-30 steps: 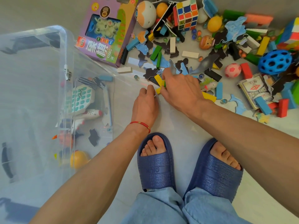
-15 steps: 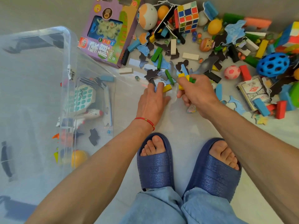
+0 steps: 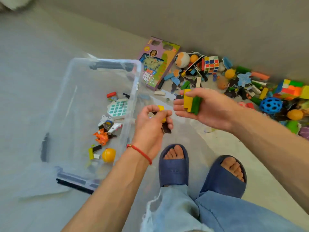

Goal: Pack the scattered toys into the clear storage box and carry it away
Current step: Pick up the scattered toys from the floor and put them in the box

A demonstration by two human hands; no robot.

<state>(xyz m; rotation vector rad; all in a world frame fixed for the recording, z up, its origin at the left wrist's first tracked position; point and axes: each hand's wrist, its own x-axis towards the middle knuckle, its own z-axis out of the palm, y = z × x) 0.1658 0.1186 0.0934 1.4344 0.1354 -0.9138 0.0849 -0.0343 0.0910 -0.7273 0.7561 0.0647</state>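
The clear storage box (image 3: 133, 84) stands on the floor at left, with several toys inside: an orange figure (image 3: 100, 137), a teal pop toy (image 3: 117, 108), a yellow ball (image 3: 108, 155). My left hand (image 3: 151, 126) is raised beside the box's right wall and grips a yellow block (image 3: 161, 108) and a dark puzzle piece (image 3: 166, 129). My right hand (image 3: 207, 108) is lifted palm-up just to the right of it, fingers curled around yellow and green blocks (image 3: 192, 102). The scattered toys (image 3: 234, 84) lie along the wall at upper right.
A purple game carton (image 3: 158, 62) lies next to the box's far corner. A Rubik's cube (image 3: 211, 64), a blue holed ball (image 3: 270, 104) and several blocks and puzzle pieces crowd the wall. My feet in blue slippers (image 3: 173, 166) stand right of the box.
Both hands have lifted off the floor with blocks in them and moved left toward the box. The view has pulled back, showing the whole box.
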